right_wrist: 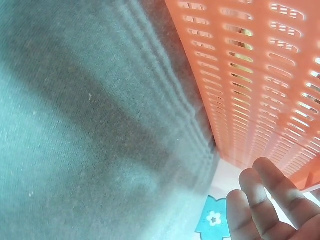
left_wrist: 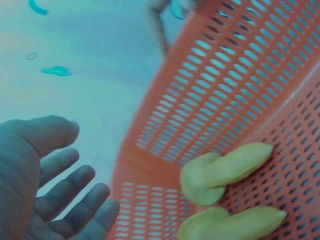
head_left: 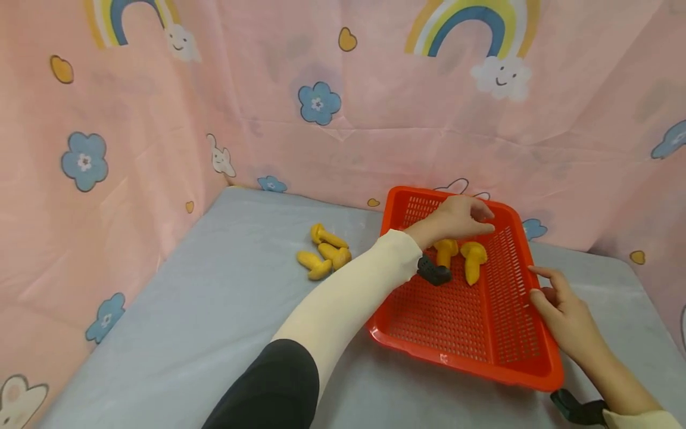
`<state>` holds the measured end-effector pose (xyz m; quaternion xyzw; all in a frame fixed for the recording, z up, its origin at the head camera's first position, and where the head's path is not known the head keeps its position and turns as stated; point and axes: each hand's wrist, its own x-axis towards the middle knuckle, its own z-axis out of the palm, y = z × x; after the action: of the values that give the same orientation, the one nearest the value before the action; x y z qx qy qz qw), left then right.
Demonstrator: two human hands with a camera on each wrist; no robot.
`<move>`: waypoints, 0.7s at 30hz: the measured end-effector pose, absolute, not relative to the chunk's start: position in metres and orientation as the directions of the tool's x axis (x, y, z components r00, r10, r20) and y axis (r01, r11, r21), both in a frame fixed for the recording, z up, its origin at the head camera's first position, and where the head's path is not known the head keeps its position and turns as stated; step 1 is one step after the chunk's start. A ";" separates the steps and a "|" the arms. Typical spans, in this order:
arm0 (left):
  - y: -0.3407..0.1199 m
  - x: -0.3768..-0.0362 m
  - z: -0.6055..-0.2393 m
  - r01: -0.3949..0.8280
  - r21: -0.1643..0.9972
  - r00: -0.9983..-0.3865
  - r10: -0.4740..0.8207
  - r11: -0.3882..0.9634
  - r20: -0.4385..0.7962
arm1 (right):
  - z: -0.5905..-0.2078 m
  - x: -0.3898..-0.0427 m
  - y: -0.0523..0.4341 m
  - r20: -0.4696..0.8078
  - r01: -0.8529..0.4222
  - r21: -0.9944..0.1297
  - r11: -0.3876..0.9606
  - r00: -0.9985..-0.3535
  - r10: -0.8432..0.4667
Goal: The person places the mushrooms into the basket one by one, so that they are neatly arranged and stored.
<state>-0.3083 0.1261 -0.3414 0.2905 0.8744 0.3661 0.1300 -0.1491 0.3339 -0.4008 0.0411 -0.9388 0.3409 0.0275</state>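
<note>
Left hand (head_left: pixel 455 217): loosely open, empty, above the red rectangular plastic basket (head_left: pixel 443 358) | right hand (head_left: pixel 570 319): fingers relaxed, touching its side | yellow mushroom-shaped pieces (head_left: pixel 474 261): two I can see inside, three on the grey bench (head_left: pixel 241 292)

"Any words, numbers or brands you can read?"
"None, in any of the three views."
"What about that pale mark (head_left: pixel 443 358), around six o'clock on the rim of the red basket (head_left: pixel 504 374)?"
"Too small to tell whether it's lettering or glare."
"And the pink backdrop (head_left: pixel 375 143), up at twelve?"
"Printed pictures, nothing legible as text."
</note>
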 end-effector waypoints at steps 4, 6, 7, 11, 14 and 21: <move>0.108 -0.308 -0.331 0.435 0.728 -0.789 0.614 0.530 0.024 | -0.402 -0.150 0.332 0.086 -0.098 -0.634 0.767 -0.995 -0.056; 0.098 -0.309 -0.328 0.442 0.732 -0.785 0.619 0.519 0.036 | -0.403 -0.150 0.331 0.088 -0.099 -0.636 0.765 -0.995 -0.055; 0.093 -0.309 -0.326 0.443 0.737 -0.784 0.620 0.511 0.041 | -0.403 -0.150 0.330 0.087 -0.098 -0.639 0.763 -0.995 -0.055; 0.074 -0.308 -0.322 0.470 0.740 -0.772 0.631 0.481 0.080 | -0.403 -0.150 0.329 0.072 -0.087 -0.650 0.755 -0.996 -0.053; 0.061 -0.305 -0.320 0.490 0.734 -0.769 0.631 0.471 0.108 | -0.403 -0.150 0.330 0.080 -0.094 -0.644 0.759 -0.995 -0.055; 0.040 -0.291 -0.319 0.530 0.714 -0.756 0.636 0.458 0.154 | -0.401 -0.151 0.336 0.082 -0.096 -0.631 0.770 -0.995 -0.057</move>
<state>-0.2911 0.0395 -0.3187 0.3424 0.8511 0.3923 0.0675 -0.1509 0.3362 -0.4008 0.0408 -0.9402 0.3369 0.0288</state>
